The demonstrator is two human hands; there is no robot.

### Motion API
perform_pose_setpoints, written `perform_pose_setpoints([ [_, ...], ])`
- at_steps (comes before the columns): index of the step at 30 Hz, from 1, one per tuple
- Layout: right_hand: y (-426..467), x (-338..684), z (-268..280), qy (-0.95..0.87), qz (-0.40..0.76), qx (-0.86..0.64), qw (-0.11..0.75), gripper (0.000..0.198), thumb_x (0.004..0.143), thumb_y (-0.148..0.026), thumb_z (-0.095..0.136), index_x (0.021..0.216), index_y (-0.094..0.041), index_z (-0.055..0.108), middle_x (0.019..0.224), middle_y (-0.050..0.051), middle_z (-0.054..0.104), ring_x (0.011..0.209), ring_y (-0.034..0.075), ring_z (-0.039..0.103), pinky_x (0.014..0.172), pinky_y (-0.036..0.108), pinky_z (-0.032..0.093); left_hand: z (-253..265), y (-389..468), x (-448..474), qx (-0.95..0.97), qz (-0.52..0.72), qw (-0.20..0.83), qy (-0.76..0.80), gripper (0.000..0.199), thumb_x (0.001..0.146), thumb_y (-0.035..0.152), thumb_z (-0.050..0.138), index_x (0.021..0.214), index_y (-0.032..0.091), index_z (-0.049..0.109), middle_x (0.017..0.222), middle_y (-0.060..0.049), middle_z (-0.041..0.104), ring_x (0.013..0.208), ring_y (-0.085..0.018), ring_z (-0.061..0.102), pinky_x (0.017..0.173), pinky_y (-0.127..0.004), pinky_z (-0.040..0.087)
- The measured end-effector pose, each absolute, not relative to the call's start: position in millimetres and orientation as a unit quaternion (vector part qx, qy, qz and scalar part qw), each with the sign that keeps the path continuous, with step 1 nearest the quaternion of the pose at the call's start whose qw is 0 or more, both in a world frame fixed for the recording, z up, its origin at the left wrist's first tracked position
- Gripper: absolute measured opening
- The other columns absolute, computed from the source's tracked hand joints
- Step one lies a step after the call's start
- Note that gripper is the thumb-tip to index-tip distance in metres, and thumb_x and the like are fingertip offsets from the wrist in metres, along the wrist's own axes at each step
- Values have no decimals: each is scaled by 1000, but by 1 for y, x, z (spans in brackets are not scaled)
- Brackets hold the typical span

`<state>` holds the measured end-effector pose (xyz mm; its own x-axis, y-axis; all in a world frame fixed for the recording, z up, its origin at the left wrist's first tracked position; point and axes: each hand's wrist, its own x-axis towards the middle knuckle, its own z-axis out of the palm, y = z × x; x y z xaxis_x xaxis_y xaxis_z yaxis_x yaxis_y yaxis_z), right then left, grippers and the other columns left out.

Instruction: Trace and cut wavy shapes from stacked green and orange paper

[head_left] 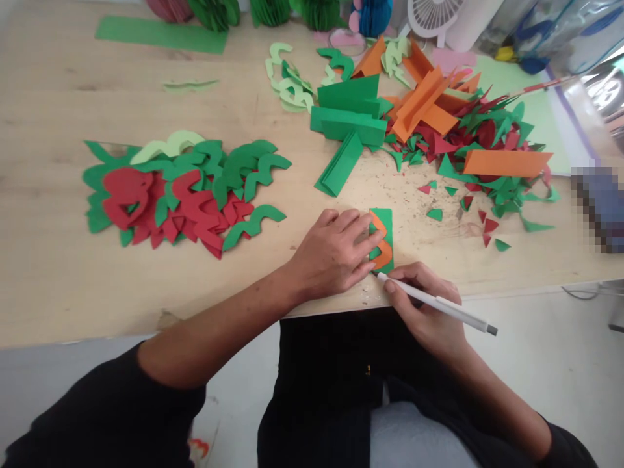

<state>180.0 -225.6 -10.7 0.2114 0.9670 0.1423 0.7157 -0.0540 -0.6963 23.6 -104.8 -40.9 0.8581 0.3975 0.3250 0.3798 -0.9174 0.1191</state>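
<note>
An orange wavy paper shape (385, 252) lies on a small green paper rectangle (388, 218) near the table's front edge. Spread fingers of my left hand (336, 253) rest flat on the orange shape and press it against the green paper. My right hand (436, 328) grips a white pen (448, 307). The pen's tip is by the lower left corner of the rectangle, close to my left little finger. My left fingers hide part of the orange shape's left side.
Cut red and green wavy shapes (195, 208) are heaped at left. Folded green strips (348, 130) and folded orange strips (422, 104) lie beyond my hands. Red and green scraps (502, 149) spread to the right. A small white fan (433, 16) stands at the back.
</note>
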Motion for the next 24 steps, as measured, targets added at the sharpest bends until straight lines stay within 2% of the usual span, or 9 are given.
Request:
perform_pose_setpoints([
  [24, -225, 179, -9, -599, 198, -704, 325, 9, 85, -26, 62, 76, -22, 63, 56, -5, 62, 38, 7, 45, 41, 20, 37, -40, -105, 24, 964, 167, 35, 206, 36, 93, 36, 52, 122, 18, 63, 126, -14, 62, 113, -31, 54, 86, -46, 42],
])
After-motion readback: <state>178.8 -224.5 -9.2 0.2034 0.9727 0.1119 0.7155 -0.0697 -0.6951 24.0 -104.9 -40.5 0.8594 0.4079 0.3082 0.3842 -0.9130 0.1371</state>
